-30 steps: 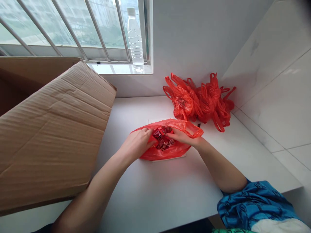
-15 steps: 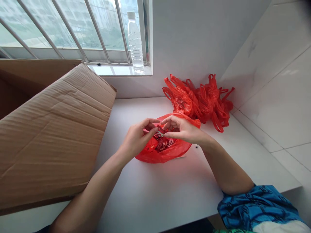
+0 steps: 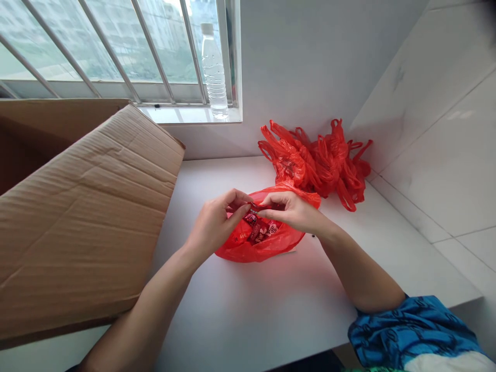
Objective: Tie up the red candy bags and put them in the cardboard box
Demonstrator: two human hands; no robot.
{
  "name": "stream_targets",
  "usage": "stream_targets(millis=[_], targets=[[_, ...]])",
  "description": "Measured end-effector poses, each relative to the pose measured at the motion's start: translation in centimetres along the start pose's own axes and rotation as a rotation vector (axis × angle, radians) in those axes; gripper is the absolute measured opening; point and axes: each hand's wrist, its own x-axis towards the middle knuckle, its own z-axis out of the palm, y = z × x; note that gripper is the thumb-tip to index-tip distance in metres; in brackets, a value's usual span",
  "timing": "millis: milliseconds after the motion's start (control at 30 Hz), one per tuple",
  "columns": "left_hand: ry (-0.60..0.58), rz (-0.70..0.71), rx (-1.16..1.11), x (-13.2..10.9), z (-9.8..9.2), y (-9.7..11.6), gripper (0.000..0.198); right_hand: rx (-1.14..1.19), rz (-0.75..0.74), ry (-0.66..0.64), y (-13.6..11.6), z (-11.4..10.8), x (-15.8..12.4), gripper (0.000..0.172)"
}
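A red plastic bag lies on the white table, filled with small red wrapped sweets. My left hand and my right hand hover just above its mouth. Their fingertips meet in a pinch on a thin twisted strip of the bag's red plastic, held taut between them. Both hands are closed on that strip.
A heap of tied red bags sits at the back against the wall. A large open cardboard box fills the left side, its flap leaning over the table. A clear water bottle stands on the window sill. A tiled wall rises on the right.
Both hands came up out of the bag, drew its rim together and now pinch a strip of plastic between them. The bag's mouth has narrowed.
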Motion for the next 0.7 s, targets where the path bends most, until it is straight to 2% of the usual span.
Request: stream_targets(millis=[167, 400, 700], targets=[[0.019, 0.002, 0.007, 0.02, -0.02, 0.19, 0.010, -0.018, 0.010, -0.009, -0.21, -0.06, -0.01, 0.029], [-0.018, -0.027, -0.047, -0.04, -0.04, 0.43, 0.015, -0.003, 0.051, 0.008, -0.27, 0.21, 0.13, 0.034], [-0.074, 0.055, 0.009, -0.14, -0.20, 0.84, 0.021, 0.060, 0.093, -0.023, -0.70, -0.29, 0.24, 0.036]])
